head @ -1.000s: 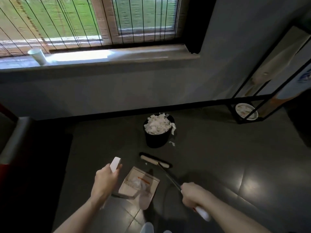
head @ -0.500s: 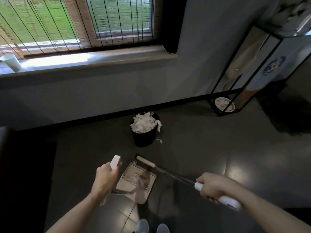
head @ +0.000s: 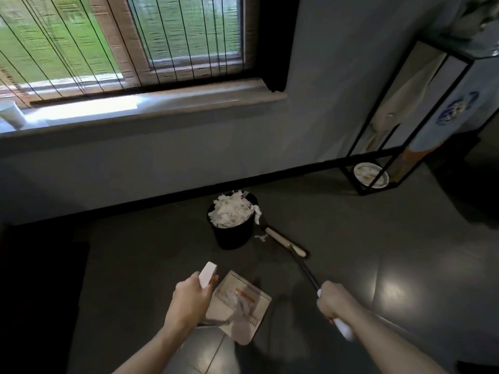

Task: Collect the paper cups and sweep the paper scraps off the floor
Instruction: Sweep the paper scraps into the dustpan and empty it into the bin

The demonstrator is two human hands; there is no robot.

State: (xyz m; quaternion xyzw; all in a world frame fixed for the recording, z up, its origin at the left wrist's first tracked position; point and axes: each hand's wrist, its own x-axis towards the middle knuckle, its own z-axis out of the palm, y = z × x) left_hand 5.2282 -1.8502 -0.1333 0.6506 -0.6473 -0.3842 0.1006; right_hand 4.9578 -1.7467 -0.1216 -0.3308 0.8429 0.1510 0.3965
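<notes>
My left hand (head: 191, 298) grips the white handle top of a beige dustpan (head: 241, 306) that rests on the dark floor below me. My right hand (head: 334, 300) grips the handle of a broom; its head (head: 285, 242) lies on the floor just right of a black bin (head: 233, 233). The bin is heaped with white paper scraps (head: 231, 209). One small scrap (head: 261, 237) lies on the floor between the bin and the broom head. A white paper cup (head: 10, 114) stands on the window sill at far left.
A black wire-frame rack (head: 399, 147) stands at the right against the wall, with a white bowl (head: 371, 174) on the floor inside it. A dark piece of furniture (head: 35, 292) fills the left side. The grey wall and black skirting run behind the bin.
The broom head has swung from in front of the dustpan to the floor right of the bin. My right hand has moved with it. The left hand and dustpan stay put.
</notes>
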